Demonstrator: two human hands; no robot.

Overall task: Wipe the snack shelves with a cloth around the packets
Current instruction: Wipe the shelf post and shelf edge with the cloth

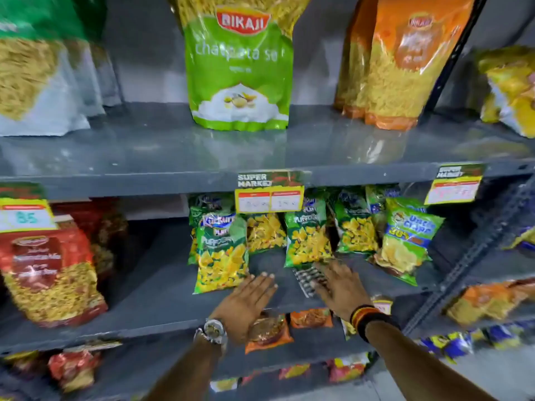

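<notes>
Middle shelf (150, 287): the right hand (341, 287) pressed a checked cloth (308, 280) flat, fingers spread, before the green puff packets (307, 241); the left hand (246, 302) lay open and empty beside another packet (221, 256). Wiping well probably meant short strokes skirting packet bases without toppling them.

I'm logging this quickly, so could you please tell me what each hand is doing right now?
Left hand: open, flat on the middle shelf, holding nothing.
Right hand: open, fingers spread, pressing the checked cloth on the shelf.
</notes>
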